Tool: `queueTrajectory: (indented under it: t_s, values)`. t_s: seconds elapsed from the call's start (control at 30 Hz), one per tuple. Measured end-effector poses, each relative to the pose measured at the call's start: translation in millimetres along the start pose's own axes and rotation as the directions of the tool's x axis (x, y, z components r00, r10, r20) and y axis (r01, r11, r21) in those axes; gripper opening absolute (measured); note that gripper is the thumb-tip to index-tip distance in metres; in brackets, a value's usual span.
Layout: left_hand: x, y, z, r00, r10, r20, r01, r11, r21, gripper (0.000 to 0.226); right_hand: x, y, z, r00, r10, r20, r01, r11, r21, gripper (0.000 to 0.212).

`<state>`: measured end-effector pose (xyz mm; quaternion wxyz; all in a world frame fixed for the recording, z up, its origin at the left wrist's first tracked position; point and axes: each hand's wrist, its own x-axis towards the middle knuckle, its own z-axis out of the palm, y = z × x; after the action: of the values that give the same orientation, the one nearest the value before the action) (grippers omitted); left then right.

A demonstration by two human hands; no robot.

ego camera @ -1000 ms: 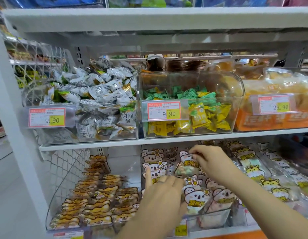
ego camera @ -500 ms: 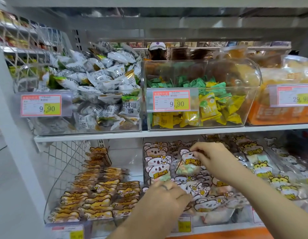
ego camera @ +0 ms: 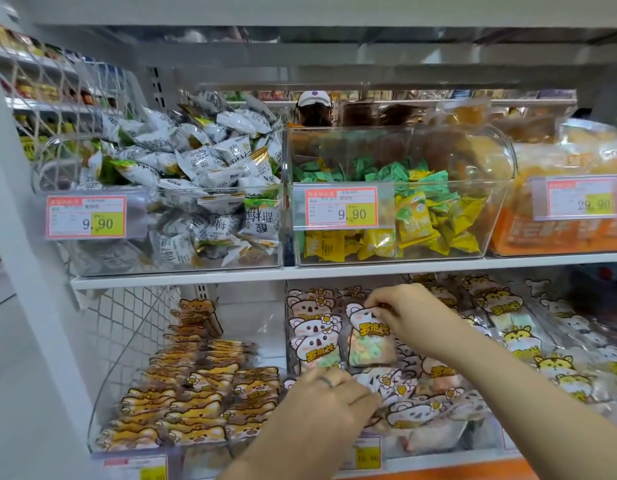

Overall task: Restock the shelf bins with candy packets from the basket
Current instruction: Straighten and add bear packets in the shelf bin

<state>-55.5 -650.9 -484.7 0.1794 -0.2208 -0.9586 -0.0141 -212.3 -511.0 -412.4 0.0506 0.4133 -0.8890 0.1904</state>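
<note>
My right hand pinches the top edge of an upright koala-print candy packet inside the clear middle bin on the lower shelf. More koala packets stand in a row to its left. My left hand, with a ring on one finger, reaches into the bin's front among the flat-lying koala packets; its fingertips are hidden, so whether it holds one is unclear. The basket is out of view.
To the left, a clear bin of brown bear packets; to the right, yellow hamster packets. The upper shelf carries bins of white plum candy, green and yellow candy and orange bags. A person's capped head shows behind.
The view has tilted slightly down. My right hand keeps its pinch on the upright koala packet. My left hand has pushed lower and further into the front of the bin.
</note>
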Motion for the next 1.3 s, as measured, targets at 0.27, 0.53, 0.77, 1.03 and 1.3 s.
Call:
queueTrajectory:
  t_s: [0.27,0.53,0.77,1.03,1.3]
  values:
    - [0.3,-0.1,-1.0,1.0,0.0,-0.015,0.0,1.0,0.008,0.04,1.9,5.8,3.8,1.0,0.015,-0.023,-0.014,0.999,0.052,0.022]
    - [-1.3,-0.7,4.6,1.0,-0.027,-0.015,0.027,1.0,0.004,0.037,-0.8,13.7,-1.8,0.998,0.058,0.008,-0.058,0.955,0.292,0.014]
    - [-2.1,0.6,2.1,0.999,-0.034,-0.008,0.034,0.999,0.002,0.037,-3.4,16.3,9.4,0.997,0.068,0.034,-0.075,0.947,0.312,0.015]
    - [-0.5,2.4,-1.1,0.998,-0.049,0.026,0.049,0.999,0.008,0.04,3.4,20.4,7.2,0.994,0.084,0.07,-0.092,0.99,0.106,0.018]
    - [-0.1,-2.9,-2.6,0.999,-0.049,0.009,0.049,0.999,-0.001,0.036,17.8,3.2,12.2,0.964,0.003,0.267,0.041,0.986,-0.161,0.037]
